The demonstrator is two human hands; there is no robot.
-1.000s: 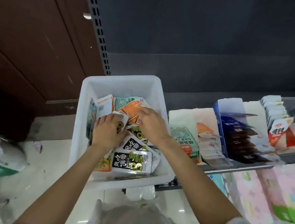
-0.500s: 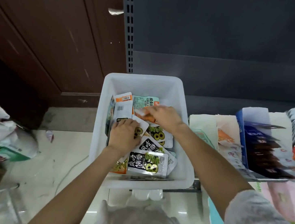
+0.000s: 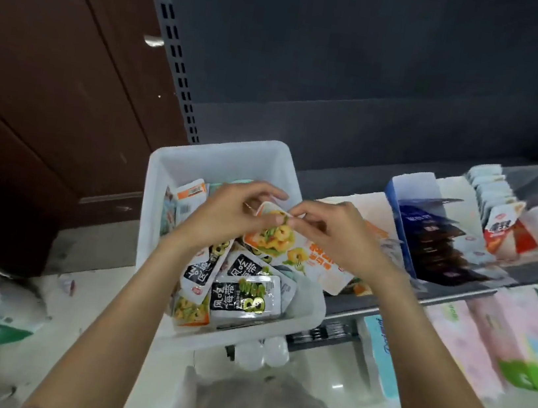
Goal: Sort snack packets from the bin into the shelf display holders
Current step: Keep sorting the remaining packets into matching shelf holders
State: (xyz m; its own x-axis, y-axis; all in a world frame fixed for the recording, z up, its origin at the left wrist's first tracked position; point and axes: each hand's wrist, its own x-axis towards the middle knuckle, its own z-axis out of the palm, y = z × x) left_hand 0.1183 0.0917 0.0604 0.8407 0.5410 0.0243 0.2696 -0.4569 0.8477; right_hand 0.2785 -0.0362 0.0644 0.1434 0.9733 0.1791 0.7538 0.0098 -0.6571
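Both hands have risen out of the heap since the earlier frame, lifting orange packets (image 3: pixel 276 239) clear. The fingers (image 3: pixel 271 192) of the left hand (image 3: pixel 224 215) and those of the right hand (image 3: pixel 333 230) pinch the top edge of the orange packets together, above the white bin (image 3: pixel 154 222). Black-and-green packets (image 3: pixel 245 297) lie in the bin's near end. The bin sits at the shelf's (image 3: pixel 367 307) left end, beside the blue display holder (image 3: pixel 397 215).

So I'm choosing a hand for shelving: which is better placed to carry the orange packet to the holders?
Right hand: it pinches the orange packet and lies nearer the holders.
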